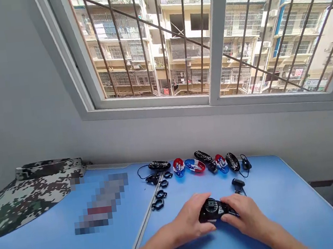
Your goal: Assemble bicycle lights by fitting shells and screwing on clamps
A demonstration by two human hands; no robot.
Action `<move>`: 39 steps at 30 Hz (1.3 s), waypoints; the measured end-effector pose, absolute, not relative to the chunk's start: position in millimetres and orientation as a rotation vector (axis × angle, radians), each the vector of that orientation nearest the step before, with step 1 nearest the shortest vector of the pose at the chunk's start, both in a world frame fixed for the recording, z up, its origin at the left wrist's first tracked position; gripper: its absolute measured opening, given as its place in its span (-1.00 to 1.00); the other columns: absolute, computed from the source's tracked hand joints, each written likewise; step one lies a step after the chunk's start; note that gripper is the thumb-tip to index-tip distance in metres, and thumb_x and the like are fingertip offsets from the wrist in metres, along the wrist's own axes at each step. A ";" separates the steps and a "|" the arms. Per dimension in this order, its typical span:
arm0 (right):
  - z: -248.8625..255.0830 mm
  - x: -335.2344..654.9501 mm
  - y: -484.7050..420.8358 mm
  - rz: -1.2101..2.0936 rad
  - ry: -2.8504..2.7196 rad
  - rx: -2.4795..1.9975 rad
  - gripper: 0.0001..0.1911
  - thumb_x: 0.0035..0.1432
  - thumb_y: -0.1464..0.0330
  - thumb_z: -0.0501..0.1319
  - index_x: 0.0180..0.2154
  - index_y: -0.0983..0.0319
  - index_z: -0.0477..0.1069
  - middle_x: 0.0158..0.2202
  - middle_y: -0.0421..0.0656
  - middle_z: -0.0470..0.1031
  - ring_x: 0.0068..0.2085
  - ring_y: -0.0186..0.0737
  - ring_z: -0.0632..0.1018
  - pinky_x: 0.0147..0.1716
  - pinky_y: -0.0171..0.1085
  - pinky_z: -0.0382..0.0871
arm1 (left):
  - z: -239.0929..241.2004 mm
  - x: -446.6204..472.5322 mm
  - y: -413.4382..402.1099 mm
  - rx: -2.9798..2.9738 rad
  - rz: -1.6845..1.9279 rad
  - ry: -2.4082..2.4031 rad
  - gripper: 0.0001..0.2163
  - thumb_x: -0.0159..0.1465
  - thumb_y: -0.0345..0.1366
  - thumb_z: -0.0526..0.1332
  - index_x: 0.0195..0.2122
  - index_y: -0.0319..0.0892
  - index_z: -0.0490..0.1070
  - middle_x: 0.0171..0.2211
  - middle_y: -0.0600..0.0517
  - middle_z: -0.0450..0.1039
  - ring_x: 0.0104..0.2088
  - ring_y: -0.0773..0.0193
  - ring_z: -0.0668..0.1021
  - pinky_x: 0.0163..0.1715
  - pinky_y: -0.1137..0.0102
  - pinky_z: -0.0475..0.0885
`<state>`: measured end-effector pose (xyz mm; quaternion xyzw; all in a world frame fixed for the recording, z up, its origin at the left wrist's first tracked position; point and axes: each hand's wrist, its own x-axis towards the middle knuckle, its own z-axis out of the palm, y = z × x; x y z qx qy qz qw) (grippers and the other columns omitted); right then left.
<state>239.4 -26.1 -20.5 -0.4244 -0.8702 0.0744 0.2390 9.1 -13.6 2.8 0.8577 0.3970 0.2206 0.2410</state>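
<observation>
Where hands [194, 215] grip, casing [211, 205] hides.

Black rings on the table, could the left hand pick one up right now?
Probably not while occupied: the left hand grips the black device, though the black rings lie uncovered on the blue tabletop.

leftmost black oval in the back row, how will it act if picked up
The black oval looks glossy and hard-shelled, so it will probably stay stiff and could feel slightly slippery. Its thin cable curves in a loose loop, so that part is likely floppy and may drag the small black piece along.
</observation>
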 end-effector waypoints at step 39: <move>-33.4 219.3 -36.5 0.117 -2.501 -0.789 -0.69 0.29 0.13 0.01 -0.15 0.22 0.32 -0.34 -0.10 0.51 -0.39 -0.22 0.45 -0.42 -0.31 0.29 | -28.4 10.0 6.6 2.527 1.035 1.072 -0.49 0.06 -0.45 0.21 0.08 -0.03 0.30 -0.11 0.01 0.53 -0.16 0.10 0.57 -0.19 0.32 0.53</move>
